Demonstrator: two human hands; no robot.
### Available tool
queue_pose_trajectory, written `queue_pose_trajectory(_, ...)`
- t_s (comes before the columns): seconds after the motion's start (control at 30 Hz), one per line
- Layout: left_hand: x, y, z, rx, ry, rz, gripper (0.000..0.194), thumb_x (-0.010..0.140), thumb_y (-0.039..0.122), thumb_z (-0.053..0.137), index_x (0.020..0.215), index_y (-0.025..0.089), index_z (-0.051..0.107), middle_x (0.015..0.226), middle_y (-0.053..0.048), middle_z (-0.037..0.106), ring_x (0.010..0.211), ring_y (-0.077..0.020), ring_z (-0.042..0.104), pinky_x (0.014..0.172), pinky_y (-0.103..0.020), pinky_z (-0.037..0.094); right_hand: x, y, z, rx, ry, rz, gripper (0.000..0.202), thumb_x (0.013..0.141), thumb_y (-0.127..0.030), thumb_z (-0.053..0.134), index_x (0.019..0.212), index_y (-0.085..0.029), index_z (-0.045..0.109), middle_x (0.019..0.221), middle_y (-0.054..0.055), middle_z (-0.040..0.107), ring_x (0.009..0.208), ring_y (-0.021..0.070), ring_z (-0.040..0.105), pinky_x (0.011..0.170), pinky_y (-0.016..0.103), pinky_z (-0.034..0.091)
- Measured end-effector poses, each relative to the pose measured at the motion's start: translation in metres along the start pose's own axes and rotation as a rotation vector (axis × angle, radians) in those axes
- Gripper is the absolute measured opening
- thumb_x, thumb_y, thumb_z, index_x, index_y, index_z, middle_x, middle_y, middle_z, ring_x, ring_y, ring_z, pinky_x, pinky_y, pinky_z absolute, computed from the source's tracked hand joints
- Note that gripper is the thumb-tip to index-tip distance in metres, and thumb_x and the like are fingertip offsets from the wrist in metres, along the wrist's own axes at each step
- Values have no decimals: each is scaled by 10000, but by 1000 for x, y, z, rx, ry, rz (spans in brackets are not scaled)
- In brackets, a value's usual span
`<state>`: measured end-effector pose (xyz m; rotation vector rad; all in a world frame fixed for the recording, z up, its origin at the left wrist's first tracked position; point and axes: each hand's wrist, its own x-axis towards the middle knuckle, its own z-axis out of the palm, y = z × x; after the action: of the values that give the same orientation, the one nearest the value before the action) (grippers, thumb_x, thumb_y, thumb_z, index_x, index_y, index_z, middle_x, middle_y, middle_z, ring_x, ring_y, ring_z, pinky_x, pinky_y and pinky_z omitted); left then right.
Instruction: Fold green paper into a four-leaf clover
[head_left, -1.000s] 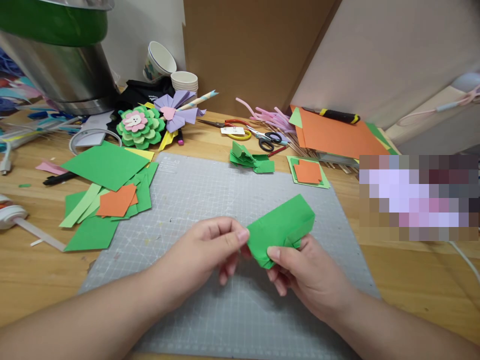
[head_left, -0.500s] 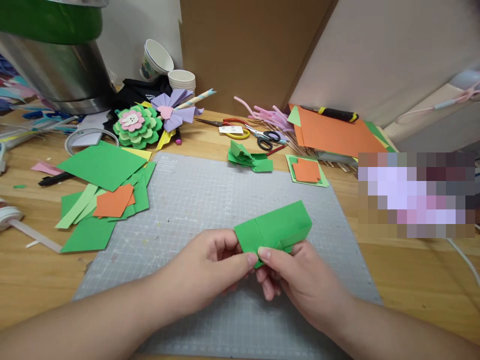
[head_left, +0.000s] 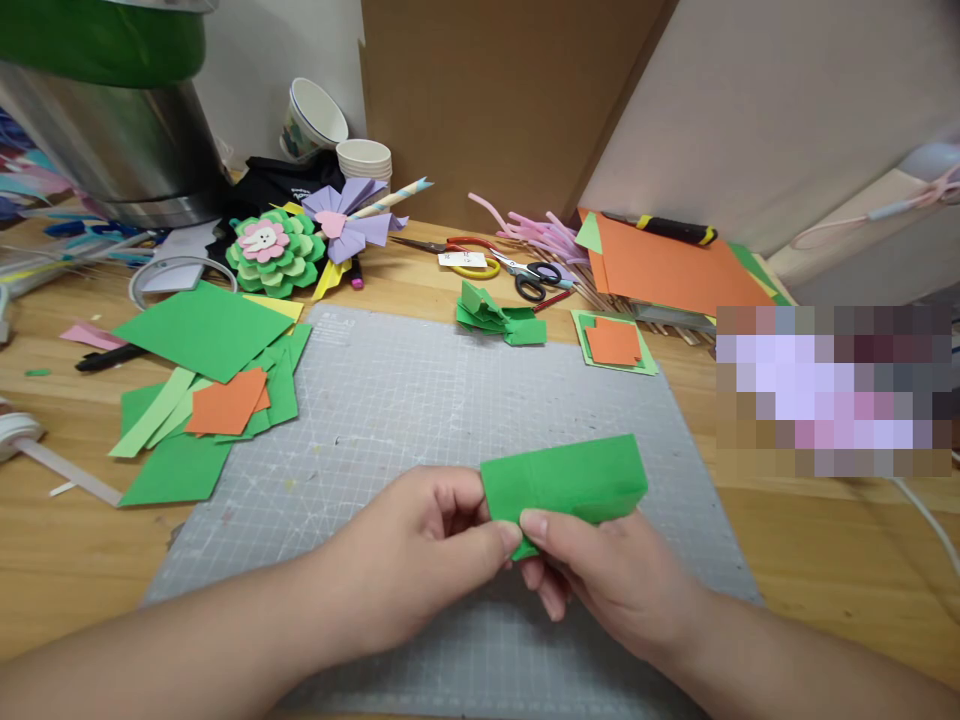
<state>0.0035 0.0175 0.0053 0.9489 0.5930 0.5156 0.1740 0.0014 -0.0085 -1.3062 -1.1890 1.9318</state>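
A folded piece of green paper (head_left: 574, 475), shaped like a long flat box, is held tilted above the grey cutting mat (head_left: 390, 420). My left hand (head_left: 442, 545) pinches its lower left corner, thumb on top and fingers curled behind. Close beside that thumb, my right hand (head_left: 600, 560) grips the lower edge, its thumb pressed on the paper and its other fingers underneath. Both thumb tips nearly meet at the lower fold. The underside of the paper is hidden by my hands.
Folded green pieces (head_left: 499, 315) lie at the mat's back edge, near small stacked squares (head_left: 615, 342). Loose paper sheets (head_left: 210, 330) cover the left side. Scissors (head_left: 532, 275), a paper flower (head_left: 270, 245), a utility knife (head_left: 667, 228) and a metal pot (head_left: 120, 140) are at the back.
The green paper has shifted slightly right and toward me, and it has turned closer to level. Both hands moved a little with it, keeping their pinch.
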Motion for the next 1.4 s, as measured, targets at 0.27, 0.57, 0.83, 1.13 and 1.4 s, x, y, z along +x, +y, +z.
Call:
queue_pose_trajectory(0.27,0,0,-2,68,47,23,219,894,303,515,737,174,599,750,-36,692,843,-199,634,806,-325,457,-1,0,-1,17,21,1,348,764,-460,575,587,-163,531,500,-28,510,389,73,453,419,202,359)
queue_pose_trajectory(0.57,-7,3,1,76,-14,50,283,906,167,426,743,157,658,764,-42,711,773,-164,644,763,-287,482,-5,5,-2,51,-109,25,384,758,-527,594,648,-159,594,572,1,556,475,100,520,469,222,398)
queue_pose_trajectory(0.83,-1,6,2,-2,-9,56,248,813,62,468,760,173,683,699,-21,714,745,-175,670,737,-287,486,-3,-1,-1,1,-113,31,235,733,-359,572,599,-168,541,528,-18,524,425,75,460,432,198,371)
queue_pose_trajectory(1.13,-4,9,-2,38,3,-97,186,682,98,496,548,164,607,546,21,577,589,-127,551,631,-250,449,-3,-8,3,37,-188,146,169,654,-306,517,552,-173,536,464,-35,489,376,59,410,350,160,320)
queue_pose_trajectory(1.4,-5,20,-30,-44,406,20,195,586,180,532,430,187,415,388,72,316,365,-60,207,359,-217,149,-9,-12,-5,147,-153,226,157,592,-275,555,497,-152,536,413,-25,492,340,54,417,295,132,292)
